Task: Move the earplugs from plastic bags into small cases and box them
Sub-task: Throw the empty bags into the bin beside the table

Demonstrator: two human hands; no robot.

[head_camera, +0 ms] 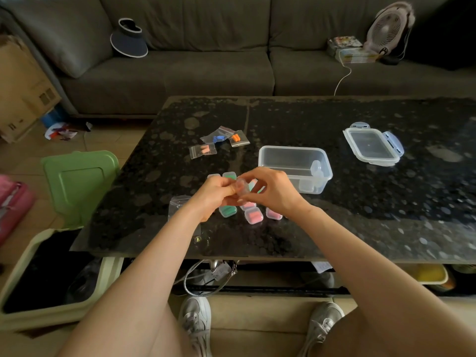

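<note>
Left hand (pixel 213 194) against right hand (pixel 274 193), curled

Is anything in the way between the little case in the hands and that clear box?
Nothing visible. The left hand and right hand hold the case close by the box, which stands open; its lid lies off to the right.

The black speckled table (pixel 360 215) carries 3 clear earplug bags (pixel 203 150), a clear plastic box (pixel 291 148), its blue-clipped lid (pixel 371 145) and small pastel cases (pixel 253 216).
</note>
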